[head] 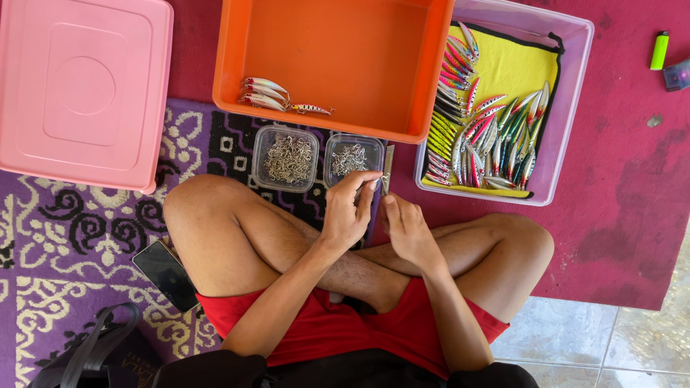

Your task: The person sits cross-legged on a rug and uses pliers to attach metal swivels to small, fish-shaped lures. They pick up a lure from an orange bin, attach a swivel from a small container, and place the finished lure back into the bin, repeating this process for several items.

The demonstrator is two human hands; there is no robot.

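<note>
A purple patterned rug (65,237) and a dark red mat (625,187) covered the floor, with pale tiles showing at the lower right of the frame. The person sat cross-legged in red shorts at the bottom centre. The left hand (348,215) was raised at mid-frame, its thumb and forefinger pinched narrowly on something small and silvery, too small to identify, just below the right-hand clear tub of hooks (352,158). The right hand (406,230) lay just beside it, fingers loosely curled; whether it held anything could not be told. A slim metal tool (388,167) lay just above that hand, between the tub and the clear bin. A second clear tub of hooks (286,158) stood to the left of the first. Above them, at the top centre, an orange bin (338,43) held a few fishing lures (269,93) in its lower left corner. At the upper right a clear bin (571,86) lined with yellow cloth held many coloured lures (496,136). A pink lid (83,90) sat at the upper left, a phone (165,274) by the knee, and a green lighter (659,50) at the far upper right.
</note>
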